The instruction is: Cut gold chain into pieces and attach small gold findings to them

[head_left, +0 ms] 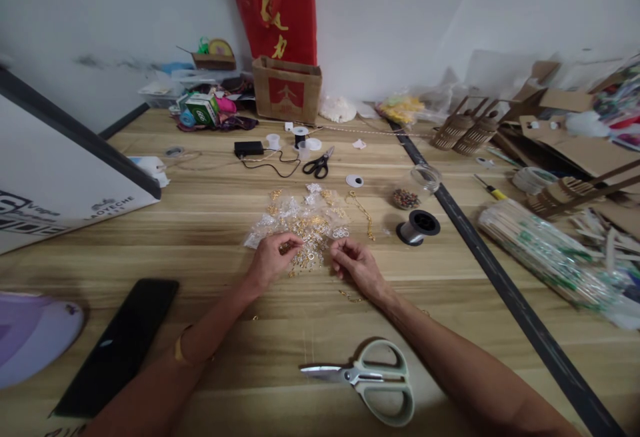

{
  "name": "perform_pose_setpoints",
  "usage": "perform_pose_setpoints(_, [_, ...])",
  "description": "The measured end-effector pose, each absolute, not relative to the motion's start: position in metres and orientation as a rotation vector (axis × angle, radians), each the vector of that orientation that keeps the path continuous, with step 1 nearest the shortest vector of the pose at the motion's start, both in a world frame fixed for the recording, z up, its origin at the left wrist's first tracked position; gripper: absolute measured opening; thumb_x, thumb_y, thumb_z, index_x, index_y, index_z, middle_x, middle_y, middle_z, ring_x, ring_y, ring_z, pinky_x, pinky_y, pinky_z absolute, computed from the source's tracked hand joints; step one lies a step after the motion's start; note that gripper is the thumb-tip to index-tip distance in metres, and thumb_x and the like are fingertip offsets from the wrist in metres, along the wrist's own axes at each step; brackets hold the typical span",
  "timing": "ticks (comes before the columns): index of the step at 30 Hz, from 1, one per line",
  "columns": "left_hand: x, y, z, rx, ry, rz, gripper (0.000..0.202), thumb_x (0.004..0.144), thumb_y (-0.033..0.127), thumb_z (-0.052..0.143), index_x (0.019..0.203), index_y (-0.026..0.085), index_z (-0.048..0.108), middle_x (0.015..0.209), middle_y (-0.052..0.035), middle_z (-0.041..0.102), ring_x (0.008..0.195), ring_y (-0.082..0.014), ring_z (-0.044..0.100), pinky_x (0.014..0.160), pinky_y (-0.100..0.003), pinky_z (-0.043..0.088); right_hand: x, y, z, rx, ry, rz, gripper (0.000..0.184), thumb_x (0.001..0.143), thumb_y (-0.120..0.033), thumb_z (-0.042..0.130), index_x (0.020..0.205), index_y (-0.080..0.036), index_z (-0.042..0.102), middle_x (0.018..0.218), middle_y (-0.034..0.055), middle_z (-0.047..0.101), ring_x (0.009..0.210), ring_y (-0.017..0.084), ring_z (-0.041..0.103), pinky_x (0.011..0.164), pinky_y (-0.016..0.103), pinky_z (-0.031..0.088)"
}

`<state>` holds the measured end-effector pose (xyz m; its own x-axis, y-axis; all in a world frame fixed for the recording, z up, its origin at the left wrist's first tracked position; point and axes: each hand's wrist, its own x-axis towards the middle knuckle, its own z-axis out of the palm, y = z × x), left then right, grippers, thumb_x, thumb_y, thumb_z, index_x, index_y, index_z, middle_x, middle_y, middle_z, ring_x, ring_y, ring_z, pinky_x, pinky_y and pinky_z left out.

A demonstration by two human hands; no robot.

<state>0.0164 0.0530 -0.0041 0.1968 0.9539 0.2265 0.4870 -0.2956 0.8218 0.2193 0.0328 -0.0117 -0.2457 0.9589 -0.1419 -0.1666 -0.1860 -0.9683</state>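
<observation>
My left hand [273, 260] rests on the wooden table [210, 237] with its fingers curled in a pinch at the near edge of a pile of small gold fittings and clear bags [305, 220]. What the pinch holds is too small to name. My right hand [356, 265] lies just right of it, fingers also drawn together in a pinch beside the pile. A gold chain [365, 214] trails at the pile's right. A short gold piece [350, 298] lies on the table under my right wrist.
Pale green scissors [373, 378] lie near me, a black phone [120, 344] at left. A wire spool [419, 226], a bead jar [406, 197], black scissors [319, 164], a black charger [249, 149], a bag of sticks [545, 254] and cardboard clutter fill the far and right sides.
</observation>
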Motion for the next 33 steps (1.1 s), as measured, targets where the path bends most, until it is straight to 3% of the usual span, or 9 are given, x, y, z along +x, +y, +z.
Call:
perform_pose_setpoints(17, [0.013, 0.059, -0.005, 1.138, 1.16, 1.129, 0.023, 0.061, 0.027, 0.075, 0.076, 0.014, 0.065, 0.07, -0.0027, 0.069, 0.066, -0.0158, 0.065, 0.06, -0.024, 0.051, 0.22, 0.033, -0.01, -1.07, -1.172, 1.584, 0.032, 0.071, -0.045, 0.068, 0.075, -0.017, 0.053, 0.052, -0.0055, 0.05, 0.041, 0.006, 0.044, 0.038, 0.017, 0.036])
perform_pose_setpoints(26, [0.011, 0.062, -0.01, 1.129, 1.198, 1.179, 0.024, 0.058, 0.028, 0.077, 0.074, 0.014, 0.067, 0.066, 0.0003, 0.066, 0.06, -0.0107, 0.059, 0.059, -0.021, 0.048, 0.219, 0.032, -0.009, -1.074, -1.175, 1.588, 0.033, 0.07, -0.046, 0.069, 0.076, -0.017, 0.053, 0.052, -0.0052, 0.05, 0.044, 0.007, 0.045, 0.04, 0.017, 0.038])
perform_pose_setpoints(33, [0.013, 0.059, -0.005, 1.129, 1.208, 1.165, 0.022, 0.06, 0.028, 0.074, 0.075, 0.014, 0.066, 0.068, -0.0007, 0.067, 0.064, -0.0127, 0.061, 0.065, -0.025, 0.05, 0.219, 0.032, -0.01, -1.084, -1.167, 1.588, 0.034, 0.069, -0.046, 0.069, 0.076, -0.017, 0.054, 0.052, -0.0049, 0.051, 0.044, 0.007, 0.045, 0.039, 0.017, 0.037])
